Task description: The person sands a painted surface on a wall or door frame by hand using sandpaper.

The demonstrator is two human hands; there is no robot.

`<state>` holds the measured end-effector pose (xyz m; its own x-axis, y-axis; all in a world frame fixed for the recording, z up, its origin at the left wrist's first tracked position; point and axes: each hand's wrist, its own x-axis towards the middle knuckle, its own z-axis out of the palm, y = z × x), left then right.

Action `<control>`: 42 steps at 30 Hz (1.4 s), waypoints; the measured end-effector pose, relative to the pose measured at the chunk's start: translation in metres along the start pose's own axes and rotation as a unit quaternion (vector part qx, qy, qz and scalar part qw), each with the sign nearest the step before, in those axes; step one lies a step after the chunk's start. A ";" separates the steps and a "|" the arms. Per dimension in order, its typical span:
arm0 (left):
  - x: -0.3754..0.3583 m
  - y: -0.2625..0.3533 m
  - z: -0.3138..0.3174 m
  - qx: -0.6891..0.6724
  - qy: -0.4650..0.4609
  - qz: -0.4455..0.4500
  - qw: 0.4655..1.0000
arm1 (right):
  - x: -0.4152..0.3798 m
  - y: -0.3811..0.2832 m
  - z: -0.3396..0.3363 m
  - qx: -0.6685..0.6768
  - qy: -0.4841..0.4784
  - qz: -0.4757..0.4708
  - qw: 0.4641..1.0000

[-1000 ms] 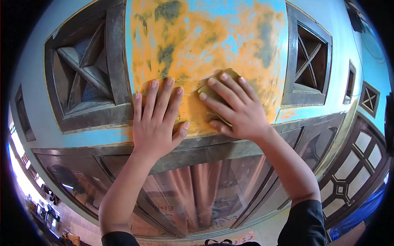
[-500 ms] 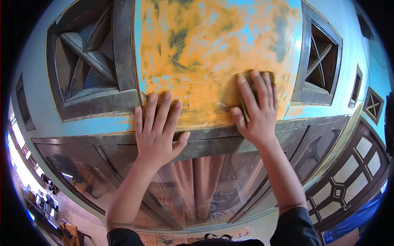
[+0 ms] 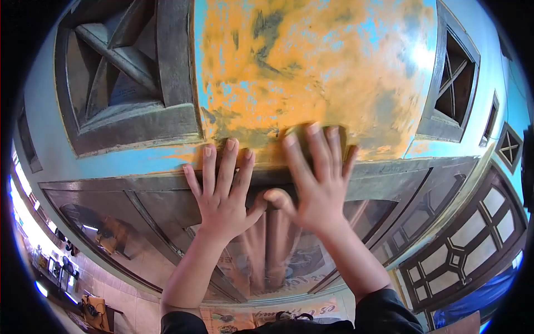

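Before me is a wall panel (image 3: 345, 72) with patchy orange, light blue and dark paint. My left hand (image 3: 222, 195) lies with fingers spread on the panel's lower edge and the dark wooden beam under it, holding nothing. Beside it on the right, my right hand (image 3: 320, 183) presses a thin olive-yellow pad (image 3: 343, 134) flat against the bottom of the panel. Its fingers are spread over the pad, which shows mostly between and behind the fingertips. The two thumbs are very near each other over the dark beam (image 3: 378, 181).
Wooden vents with crossed slats flank the panel, one at left (image 3: 122, 67) and one at right (image 3: 456, 78). Glass-paned wooden panels are below the beam. At lower right are a paned door (image 3: 461, 245) and a blue sheet (image 3: 473, 306); a brown chair (image 3: 95, 312) stands lower left.
My right hand has moved left and down with the pad, closer to my left hand. My left hand appears slightly further right and lower. The camera view has shifted a little.
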<state>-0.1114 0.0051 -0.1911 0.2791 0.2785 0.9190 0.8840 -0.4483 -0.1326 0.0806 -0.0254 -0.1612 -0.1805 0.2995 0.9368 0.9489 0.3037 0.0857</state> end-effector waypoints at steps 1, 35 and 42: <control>-0.001 0.000 0.000 0.013 0.001 0.011 1.000 | -0.008 -0.007 0.001 -0.002 -0.028 -0.015 0.999; -0.009 -0.002 0.019 0.042 0.074 -0.002 0.996 | 0.008 0.019 -0.015 -0.018 -0.060 -0.003 0.998; -0.015 -0.001 0.022 0.044 0.075 -0.001 0.996 | -0.035 0.030 0.002 0.020 -0.069 -0.012 0.997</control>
<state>-0.1078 0.0200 -0.2126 0.2238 0.1467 0.9635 0.9161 -0.3692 -0.1566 0.1148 -0.0253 -0.1921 -0.2401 0.4117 0.8791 0.9332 0.3474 0.0922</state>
